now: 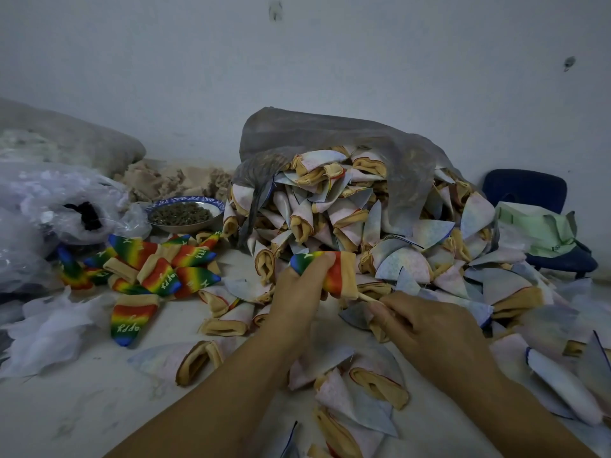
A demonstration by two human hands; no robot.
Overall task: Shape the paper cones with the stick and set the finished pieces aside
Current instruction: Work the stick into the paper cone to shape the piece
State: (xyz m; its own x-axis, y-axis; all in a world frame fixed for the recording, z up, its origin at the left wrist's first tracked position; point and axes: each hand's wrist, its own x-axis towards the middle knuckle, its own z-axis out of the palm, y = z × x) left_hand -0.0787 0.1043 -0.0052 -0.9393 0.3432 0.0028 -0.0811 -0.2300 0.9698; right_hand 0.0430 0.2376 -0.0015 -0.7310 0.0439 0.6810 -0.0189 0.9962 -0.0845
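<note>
Pale cluttered tabletop [82, 408], left hand [297, 292] gripping rainbow cone [334, 269], right hand [429, 328] pinching stick [367, 298], bare surface near left.

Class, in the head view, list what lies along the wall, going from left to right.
In order: plastic bag → bowl → grey sack → blue chair.

The rainbow cones [132, 317] carry white letters reading "appy".
</note>
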